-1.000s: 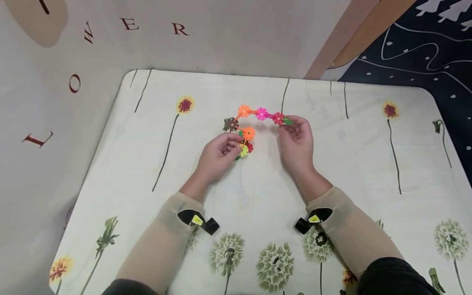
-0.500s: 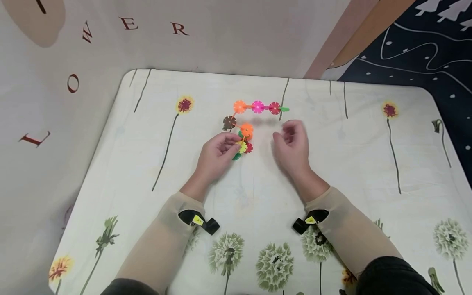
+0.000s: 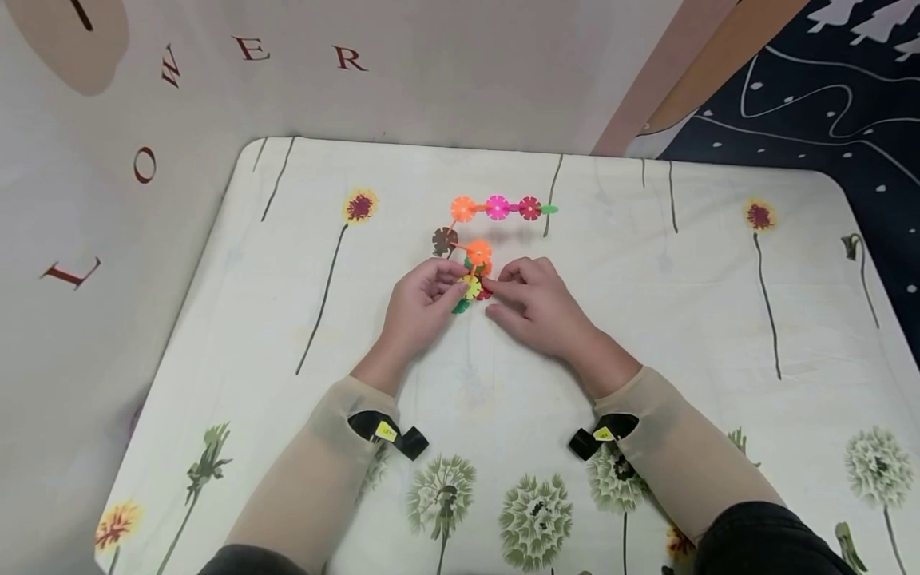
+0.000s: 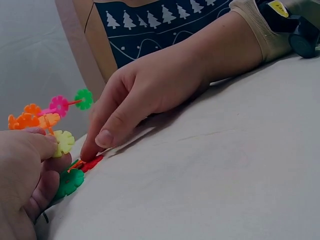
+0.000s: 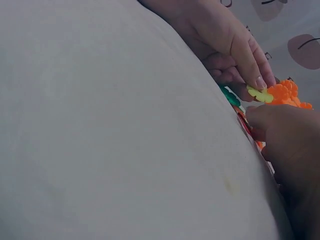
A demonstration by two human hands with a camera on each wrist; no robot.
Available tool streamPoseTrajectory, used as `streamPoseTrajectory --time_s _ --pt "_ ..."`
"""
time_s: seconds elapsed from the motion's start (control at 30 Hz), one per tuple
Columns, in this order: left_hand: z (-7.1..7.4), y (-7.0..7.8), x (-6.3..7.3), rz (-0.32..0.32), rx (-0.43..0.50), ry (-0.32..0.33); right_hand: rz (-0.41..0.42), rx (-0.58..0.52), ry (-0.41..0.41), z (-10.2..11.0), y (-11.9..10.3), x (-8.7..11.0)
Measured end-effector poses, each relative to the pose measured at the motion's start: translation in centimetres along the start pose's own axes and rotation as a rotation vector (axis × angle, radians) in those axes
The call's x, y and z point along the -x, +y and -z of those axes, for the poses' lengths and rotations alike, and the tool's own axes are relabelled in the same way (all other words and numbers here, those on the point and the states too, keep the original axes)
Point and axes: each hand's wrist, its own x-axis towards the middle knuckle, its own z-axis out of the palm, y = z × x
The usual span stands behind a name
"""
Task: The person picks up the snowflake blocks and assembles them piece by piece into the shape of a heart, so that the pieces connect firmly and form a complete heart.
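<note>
My left hand (image 3: pixel 422 305) pinches a yellow flower-shaped plastic disc (image 4: pixel 64 143) between thumb and fingers. This disc belongs to a chain of interlocking discs. From it the chain runs through an orange disc (image 3: pixel 478 252) and a brown disc (image 3: pixel 445 240), then bends right along a second orange, a pink disc (image 3: pixel 497 208), a crimson disc and a green end piece (image 3: pixel 549 209). Below the yellow one lie a dark green disc (image 4: pixel 70 183) and a red disc (image 4: pixel 92 164). The right hand (image 3: pixel 542 311) reaches in with its index fingertip at the red disc, its thumb apart.
A white cloth (image 3: pixel 496 375) printed with flowers and dandelions covers the table. Behind it stands a pale lettered wall hanging (image 3: pixel 460 88), with a dark tree-patterned cloth (image 3: pixel 812 104) at the back right. Both wrists wear black cameras.
The right hand has let go of the chain's green end and moved left and nearer, to the red disc. The chain's far row has shifted slightly left. The left hand keeps its hold.
</note>
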Motion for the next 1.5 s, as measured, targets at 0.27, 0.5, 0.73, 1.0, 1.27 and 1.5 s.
streamPoseTrajectory --time_s 0.27,0.5,0.73,1.0,1.27,1.5 --pt "-0.2 0.0 0.0 -0.008 -0.001 -0.008 -0.052 0.005 0.037 -0.1 -0.2 0.0" --pt "-0.1 0.1 0.0 -0.008 0.001 0.004 -0.016 0.041 0.021 -0.1 -0.4 0.0" --pt "-0.1 0.0 0.0 -0.009 0.001 -0.004 -0.167 0.043 0.036 -0.5 -1.4 -0.1" --pt "-0.2 -0.2 -0.1 -0.004 -0.007 -0.007 -0.197 0.016 0.025 -0.5 -1.5 -0.2" --pt "-0.1 -0.3 0.0 -0.026 0.010 0.005 -0.238 -0.124 0.097 -0.6 -1.2 -0.3" --pt "-0.2 -0.1 0.0 -0.023 0.022 0.004 -0.221 -0.209 0.236 -0.8 -1.1 -0.1"
